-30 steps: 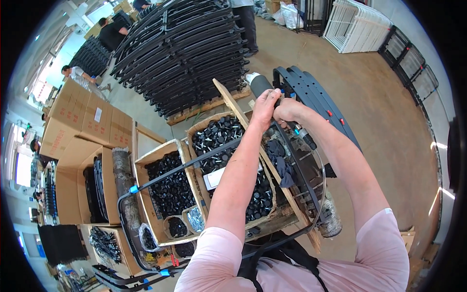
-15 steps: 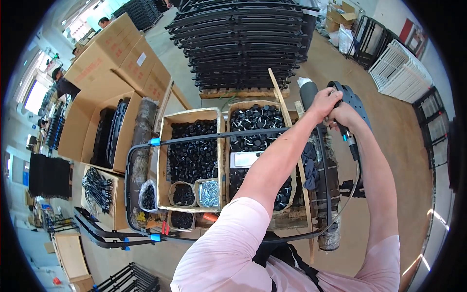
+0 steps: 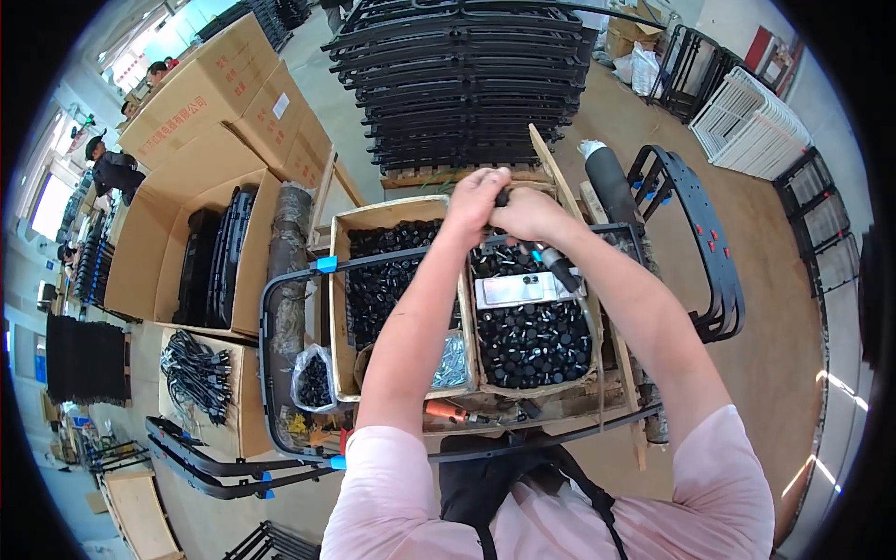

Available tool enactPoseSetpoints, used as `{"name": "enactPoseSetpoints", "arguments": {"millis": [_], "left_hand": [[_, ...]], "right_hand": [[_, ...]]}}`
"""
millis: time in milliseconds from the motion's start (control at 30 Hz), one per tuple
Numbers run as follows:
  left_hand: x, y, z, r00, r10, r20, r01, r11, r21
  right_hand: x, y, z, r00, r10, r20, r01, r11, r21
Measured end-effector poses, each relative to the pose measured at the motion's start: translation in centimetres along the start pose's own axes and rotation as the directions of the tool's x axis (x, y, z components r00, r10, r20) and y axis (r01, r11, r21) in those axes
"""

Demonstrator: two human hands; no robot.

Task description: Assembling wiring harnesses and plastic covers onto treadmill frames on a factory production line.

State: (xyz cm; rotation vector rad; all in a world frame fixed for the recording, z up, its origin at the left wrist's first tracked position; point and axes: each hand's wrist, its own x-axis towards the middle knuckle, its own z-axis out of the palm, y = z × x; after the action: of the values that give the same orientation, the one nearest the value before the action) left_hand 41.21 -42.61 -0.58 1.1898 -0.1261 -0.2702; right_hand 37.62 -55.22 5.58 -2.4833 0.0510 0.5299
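Note:
Both of my hands meet above the far end of the right box of black knobs. My right hand is wrapped round a black power screwdriver, whose body points down toward me with a hose trailing off it. My left hand is closed right beside it, fingers at a small black piece that is mostly hidden. Beneath the hands, a black tubular frame with blue tape lies across the boxes and padded rolls. A white phone rests on the knobs.
To the left stand a second box of black parts, an open carton and bundled black cables. Stacked black frames rise behind. A curved black frame piece hangs at the right, by a dark padded roll.
My hands and the screwdriver have moved left, from the frame's right end to over its far bar. The curved piece at the right is now uncovered, and the view has shifted slightly.

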Motion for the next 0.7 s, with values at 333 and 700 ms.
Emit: {"name": "enactPoseSetpoints", "arguments": {"millis": [333,700], "left_hand": [[0.8,-0.1,-6.9,0.999,0.03,0.018,-0.029,0.999,-0.025],[0.7,-1.3,-7.4,1.0,-0.002,0.015,0.003,1.0,-0.029]], "right_hand": [[1.1,-6.2,3.6,0.993,0.1,-0.055,-0.104,0.992,-0.072],[1.9,-6.1,3.6,0.991,0.13,-0.001,-0.129,0.981,-0.144]]}}
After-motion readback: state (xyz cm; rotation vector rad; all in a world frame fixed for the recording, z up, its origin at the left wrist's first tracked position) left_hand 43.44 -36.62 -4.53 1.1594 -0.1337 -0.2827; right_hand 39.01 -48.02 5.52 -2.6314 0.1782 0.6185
